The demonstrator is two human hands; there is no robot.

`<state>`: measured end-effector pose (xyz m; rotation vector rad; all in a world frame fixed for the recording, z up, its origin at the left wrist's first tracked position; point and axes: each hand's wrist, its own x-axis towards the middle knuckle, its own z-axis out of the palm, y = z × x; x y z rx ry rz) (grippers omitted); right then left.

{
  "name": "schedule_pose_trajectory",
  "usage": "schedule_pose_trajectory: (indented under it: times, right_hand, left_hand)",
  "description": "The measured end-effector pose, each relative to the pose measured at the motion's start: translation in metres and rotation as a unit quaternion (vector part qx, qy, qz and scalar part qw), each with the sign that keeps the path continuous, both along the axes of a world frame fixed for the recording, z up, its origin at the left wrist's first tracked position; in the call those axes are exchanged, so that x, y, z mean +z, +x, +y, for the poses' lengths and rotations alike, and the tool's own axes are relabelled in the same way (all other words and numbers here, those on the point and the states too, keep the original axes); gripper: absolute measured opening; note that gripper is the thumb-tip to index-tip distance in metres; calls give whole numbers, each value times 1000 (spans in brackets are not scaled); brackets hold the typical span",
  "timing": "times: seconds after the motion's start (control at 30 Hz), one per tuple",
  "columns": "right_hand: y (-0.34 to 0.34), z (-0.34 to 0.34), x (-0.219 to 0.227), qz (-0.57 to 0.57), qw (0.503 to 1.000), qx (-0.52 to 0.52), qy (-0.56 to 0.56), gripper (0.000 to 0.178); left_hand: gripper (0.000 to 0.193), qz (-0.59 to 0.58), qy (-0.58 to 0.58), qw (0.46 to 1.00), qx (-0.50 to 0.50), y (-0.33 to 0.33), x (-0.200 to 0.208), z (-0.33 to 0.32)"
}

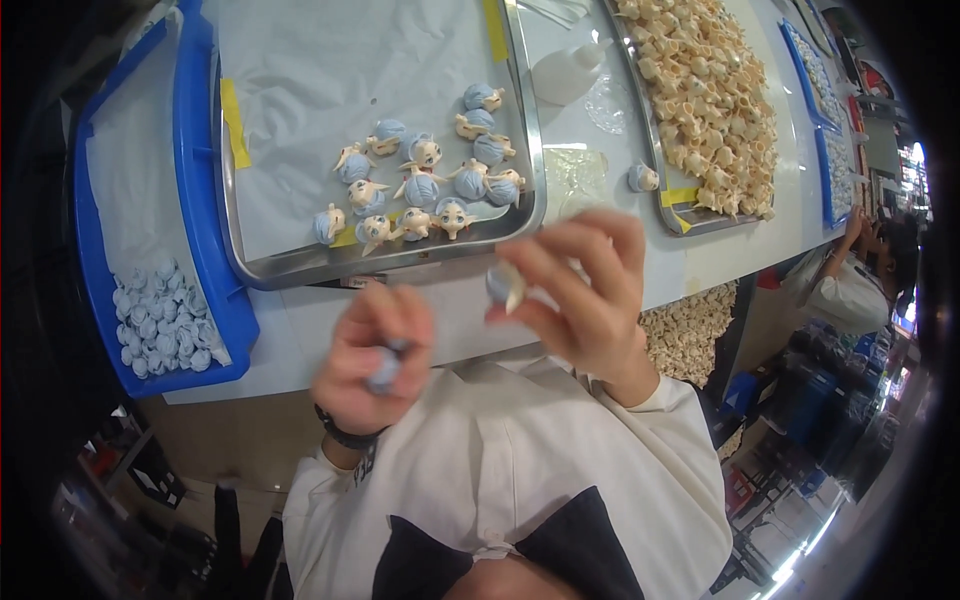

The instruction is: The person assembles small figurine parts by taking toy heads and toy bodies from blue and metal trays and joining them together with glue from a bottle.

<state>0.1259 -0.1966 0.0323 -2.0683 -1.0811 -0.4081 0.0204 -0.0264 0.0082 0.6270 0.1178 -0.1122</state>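
My right hand (590,290) pinches a small doll head (513,287) between thumb and fingers; pale blue hair shows on one side and a cream edge on the other. Lower and to the left, my left hand (370,340) is closed around a blue-grey hair piece (384,372), slightly smeared by motion. Both hands are above the near table edge, apart from each other. Just beyond them, several doll heads (420,190) with blue hair and pointed ears lie in the near right part of a paper-lined metal tray (390,262).
A blue bin (190,190) at the left holds a heap of blue-grey hair pieces (165,320). To the right, another metal tray (640,120) carries many cream head parts (710,100). Between the trays are a white bottle (570,73) and a lone doll head (643,178). Another person (855,290) sits far right.
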Motion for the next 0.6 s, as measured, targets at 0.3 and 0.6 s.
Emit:
schedule_pose_trajectory:
  times: [0.3, 0.6]
  right_hand:
    - [-1, 21, -12, 17, 962, -125, -242, 57]
    - [4, -8, 16, 44, 979, -66, -186, 55]
  left_hand:
    - [41, -5, -214, 971, -101, -2, 5, 14]
    - [42, -53, -232, 961, -143, 2, -5, 12]
